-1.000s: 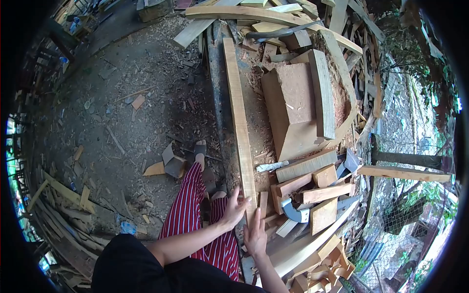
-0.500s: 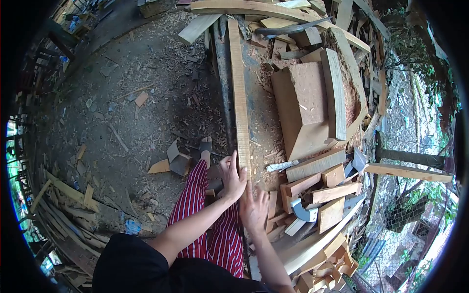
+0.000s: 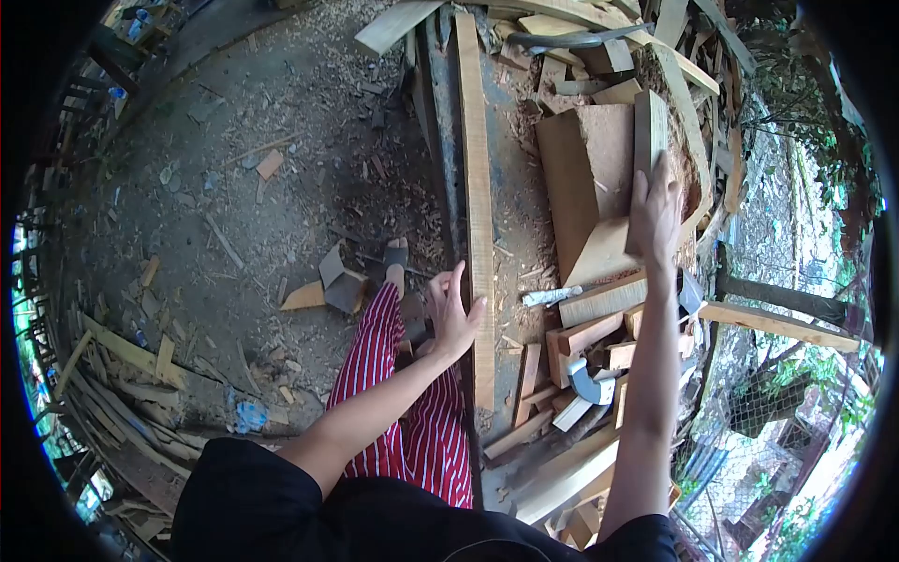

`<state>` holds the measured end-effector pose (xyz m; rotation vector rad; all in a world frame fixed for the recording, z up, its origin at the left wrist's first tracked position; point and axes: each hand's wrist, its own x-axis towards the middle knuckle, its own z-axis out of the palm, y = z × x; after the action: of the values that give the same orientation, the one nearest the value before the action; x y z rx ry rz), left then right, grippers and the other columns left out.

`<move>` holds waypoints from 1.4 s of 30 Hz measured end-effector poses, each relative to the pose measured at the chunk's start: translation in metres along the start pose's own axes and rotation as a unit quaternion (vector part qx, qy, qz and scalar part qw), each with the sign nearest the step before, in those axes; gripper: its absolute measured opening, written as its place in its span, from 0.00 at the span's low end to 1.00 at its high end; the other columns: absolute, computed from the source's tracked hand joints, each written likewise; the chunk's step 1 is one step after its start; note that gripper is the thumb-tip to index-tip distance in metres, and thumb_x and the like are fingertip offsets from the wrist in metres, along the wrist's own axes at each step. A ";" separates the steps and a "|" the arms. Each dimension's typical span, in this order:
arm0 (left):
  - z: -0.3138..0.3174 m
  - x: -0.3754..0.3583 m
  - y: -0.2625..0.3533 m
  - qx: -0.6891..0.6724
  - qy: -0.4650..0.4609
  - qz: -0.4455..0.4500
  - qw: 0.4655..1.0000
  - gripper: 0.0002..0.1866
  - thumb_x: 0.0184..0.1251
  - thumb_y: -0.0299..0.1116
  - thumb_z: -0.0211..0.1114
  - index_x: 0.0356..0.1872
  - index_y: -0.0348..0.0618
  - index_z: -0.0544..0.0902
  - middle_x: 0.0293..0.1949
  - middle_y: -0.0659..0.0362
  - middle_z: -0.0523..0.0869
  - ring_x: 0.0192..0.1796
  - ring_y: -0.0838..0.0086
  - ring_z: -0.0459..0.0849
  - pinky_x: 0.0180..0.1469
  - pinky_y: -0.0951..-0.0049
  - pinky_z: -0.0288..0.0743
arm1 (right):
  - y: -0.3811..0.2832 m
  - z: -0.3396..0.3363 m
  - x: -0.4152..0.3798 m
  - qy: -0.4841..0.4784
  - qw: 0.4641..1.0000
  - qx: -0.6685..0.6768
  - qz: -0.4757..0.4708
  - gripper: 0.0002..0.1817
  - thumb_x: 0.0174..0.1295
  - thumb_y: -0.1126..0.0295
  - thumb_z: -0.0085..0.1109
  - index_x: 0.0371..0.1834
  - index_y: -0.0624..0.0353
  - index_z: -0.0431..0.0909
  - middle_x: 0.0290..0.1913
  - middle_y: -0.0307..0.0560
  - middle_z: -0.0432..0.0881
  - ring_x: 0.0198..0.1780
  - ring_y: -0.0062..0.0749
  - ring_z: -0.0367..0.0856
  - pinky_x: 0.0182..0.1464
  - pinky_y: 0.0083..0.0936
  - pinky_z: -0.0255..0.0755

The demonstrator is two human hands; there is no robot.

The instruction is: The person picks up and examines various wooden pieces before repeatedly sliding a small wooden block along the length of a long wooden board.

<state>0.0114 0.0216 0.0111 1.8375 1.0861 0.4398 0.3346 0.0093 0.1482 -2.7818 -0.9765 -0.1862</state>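
Note:
A long, narrow wooden plank lies lengthwise along the bench in front of me. My left hand is at the plank's left edge, its thumb touching the wood and its index finger held apart from it. Over to the right, my right hand wraps round the near end of a short thick wooden board. That board lies along the right side of a large wooden block; my fingers and palm hide its lower part.
Cut wood pieces and a grey and white curved tool lie beside the large block. Long curved timbers cross the far end. Shavings and offcuts cover the ground at left. A wire fence stands at right.
My right hand has left the plank and reached forward and right to the short thick board. The left hand stays by the plank with its fingers more spread. The whole view has shifted slightly.

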 end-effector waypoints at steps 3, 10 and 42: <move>-0.003 -0.004 0.008 -0.018 0.015 -0.007 1.000 0.36 0.68 0.38 0.65 0.74 0.44 0.59 0.57 0.48 0.65 0.61 0.56 0.64 0.66 0.54 0.57 | -0.041 -0.006 -0.088 0.039 0.997 0.057 -0.045 0.33 0.69 0.58 0.53 0.77 0.46 0.58 0.35 0.55 0.69 0.37 0.45 0.71 0.39 0.42 0.71; -0.006 -0.038 0.016 -0.040 -0.037 0.004 0.998 0.42 0.74 0.51 0.52 0.76 0.33 0.47 0.72 0.40 0.56 0.73 0.49 0.56 0.75 0.51 0.49 | -0.091 0.044 -0.321 -0.159 0.979 0.119 -0.049 0.31 0.66 0.55 0.52 0.74 0.48 0.65 0.39 0.53 0.67 0.37 0.45 0.69 0.35 0.38 0.69; -0.018 0.375 0.065 0.002 -0.025 -0.016 1.000 0.45 0.68 0.48 0.52 0.78 0.39 0.40 0.79 0.48 0.48 0.80 0.49 0.44 0.76 0.38 0.33 | -0.211 0.155 0.054 -0.079 0.985 0.068 -0.137 0.26 0.63 0.59 0.53 0.64 0.57 0.69 0.53 0.58 0.71 0.54 0.54 0.71 0.53 0.44 0.72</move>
<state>0.2364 0.3291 0.0221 1.8222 1.0823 0.3717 0.2521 0.2371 0.0349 -2.5599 -1.3561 0.0651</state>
